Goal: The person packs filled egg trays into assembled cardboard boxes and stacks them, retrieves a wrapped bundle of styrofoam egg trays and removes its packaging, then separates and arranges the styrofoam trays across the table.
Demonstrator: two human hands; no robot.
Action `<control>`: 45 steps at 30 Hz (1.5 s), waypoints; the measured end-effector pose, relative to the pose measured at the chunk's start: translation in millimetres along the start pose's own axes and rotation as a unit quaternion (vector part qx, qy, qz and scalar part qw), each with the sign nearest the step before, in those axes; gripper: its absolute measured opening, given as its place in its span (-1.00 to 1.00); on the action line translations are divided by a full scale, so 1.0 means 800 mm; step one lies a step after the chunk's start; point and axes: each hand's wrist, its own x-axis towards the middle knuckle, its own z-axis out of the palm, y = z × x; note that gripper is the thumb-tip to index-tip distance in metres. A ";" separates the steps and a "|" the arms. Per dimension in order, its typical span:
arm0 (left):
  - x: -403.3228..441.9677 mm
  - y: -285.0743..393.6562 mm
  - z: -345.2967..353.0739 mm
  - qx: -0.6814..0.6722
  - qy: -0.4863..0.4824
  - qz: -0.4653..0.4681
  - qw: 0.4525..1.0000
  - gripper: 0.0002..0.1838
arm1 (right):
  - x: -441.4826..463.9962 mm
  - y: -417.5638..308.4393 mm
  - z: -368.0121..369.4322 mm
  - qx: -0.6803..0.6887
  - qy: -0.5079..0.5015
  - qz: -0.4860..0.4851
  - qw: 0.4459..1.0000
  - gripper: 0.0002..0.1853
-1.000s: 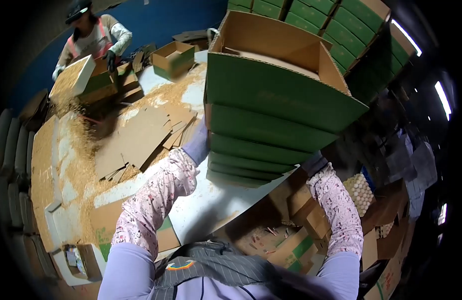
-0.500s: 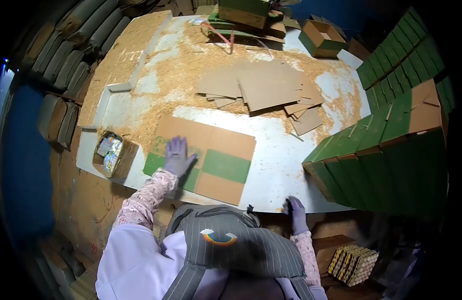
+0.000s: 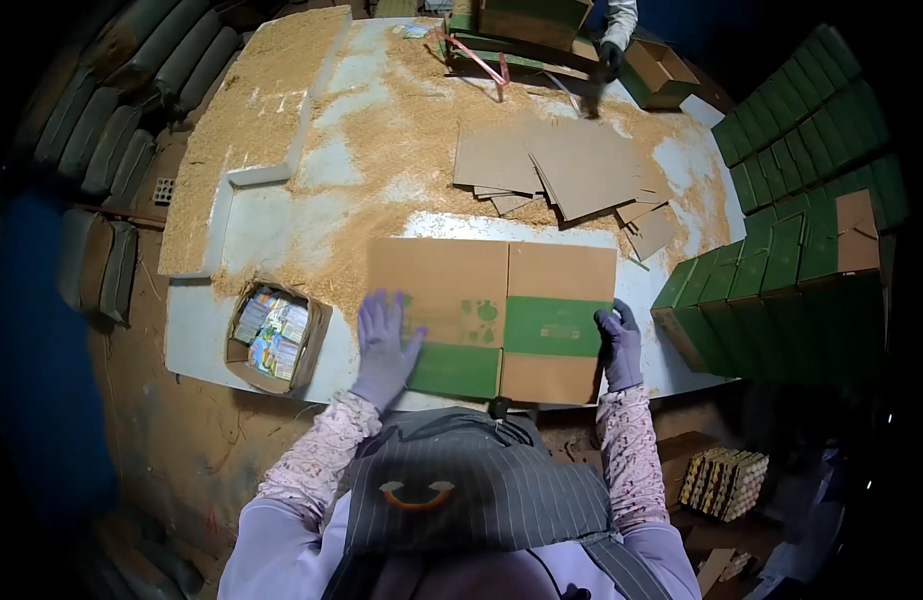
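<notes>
A flattened cardboard box (image 3: pixel 438 270), brown with green bands, lies squarely before me on the table. My left hand (image 3: pixel 386 345), in a pale purple glove, rests on its left part with the fingers spread. At the box's right edge is my right hand (image 3: pixel 622 345), gloved with a dark palm side. Its fingers are curled in against that edge, and the thumb is partly hidden. Left of the flat box stands a small open carton (image 3: pixel 311 345) full of colourful printed packets (image 3: pixel 278 335).
Brown cardboard sheets (image 3: pixel 586 165) lie beyond the box among wood shavings (image 3: pixel 381 160). Green cartons (image 3: pixel 771 310) are stacked on the right. Across the table, a co-worker's dark-gloved hand (image 3: pixel 609 62) is near an open box (image 3: pixel 661 75). Egg trays (image 3: pixel 723 483) sit low at right.
The flattened box has turned straighter and shifted right in view. My right hand has come up from the table's front edge to the box's right edge. A co-worker's hand has appeared opposite.
</notes>
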 end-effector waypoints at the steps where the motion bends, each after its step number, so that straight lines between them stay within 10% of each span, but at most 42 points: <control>1: 0.027 0.013 -0.045 0.008 0.073 0.040 0.996 -0.24 | -0.006 -0.033 0.008 0.015 -0.029 -0.037 0.999 -0.62; 5: 0.094 0.056 -0.164 0.118 0.198 0.140 0.963 -0.39 | 0.013 -0.080 0.003 0.011 -0.147 -0.115 0.982 -0.64; 7: 0.102 0.053 -0.181 0.132 -0.114 0.180 0.968 -0.57 | 0.029 -0.070 -0.021 -0.120 -0.109 -0.129 0.978 -0.52; 8: 0.099 0.064 -0.185 0.133 -0.110 0.181 0.968 -0.57 | 0.033 -0.064 -0.030 -0.209 -0.051 -0.150 0.965 -0.48; 10: 0.087 0.089 -0.194 0.001 -0.226 -0.011 0.974 -0.60 | -0.013 -0.101 0.029 -0.283 0.102 -0.404 0.864 -0.46; 12: 0.088 0.097 -0.199 -0.016 -0.252 -0.034 0.967 -0.57 | -0.034 -0.127 0.059 -0.424 -0.001 -0.516 0.744 -0.47; 18: 0.094 0.070 -0.193 -0.179 -0.296 0.012 0.938 -0.60 | -0.047 -0.071 0.040 -0.503 -0.053 -0.612 0.608 -0.64; 20: 0.090 0.078 -0.181 -0.046 -0.196 0.057 0.978 -0.60 | -0.043 -0.079 0.046 -0.469 -0.035 -0.631 0.616 -0.76; 23: 0.071 0.128 -0.195 0.130 -0.108 0.108 0.980 -0.53 | -0.022 -0.133 0.084 -0.263 -0.096 -0.507 0.816 -0.87; 26: 0.071 0.173 -0.229 0.132 -0.119 0.151 0.972 -0.46 | -0.025 -0.198 0.130 -0.303 -0.437 -0.575 0.621 -0.70; 28: 0.089 0.180 -0.190 0.191 -0.265 0.244 0.913 -0.52 | -0.028 -0.153 0.169 -0.590 -0.520 -0.456 0.415 -0.63; 31: 0.109 0.118 -0.062 0.221 -0.120 0.543 0.801 -0.39 | 0.004 -0.033 0.154 -0.533 -0.594 -0.386 0.462 -0.74; 35: 0.139 0.082 -0.010 0.158 0.237 0.343 0.895 -0.27 | -0.002 -0.089 0.084 -0.485 -0.459 -0.496 0.555 -0.48; 40: 0.128 0.107 -0.040 0.176 0.228 0.251 0.924 -0.28 | -0.039 -0.105 0.010 -0.499 -0.478 -0.290 0.662 -0.24; 42: 0.130 0.128 -0.077 0.125 0.236 0.284 0.921 -0.42 | -0.027 -0.092 0.035 -0.241 -0.296 -0.055 0.922 -0.10; 45: 0.081 0.116 -0.118 0.018 0.073 0.390 0.918 -0.32 | 0.014 -0.055 0.038 -0.274 -0.183 0.011 0.944 -0.05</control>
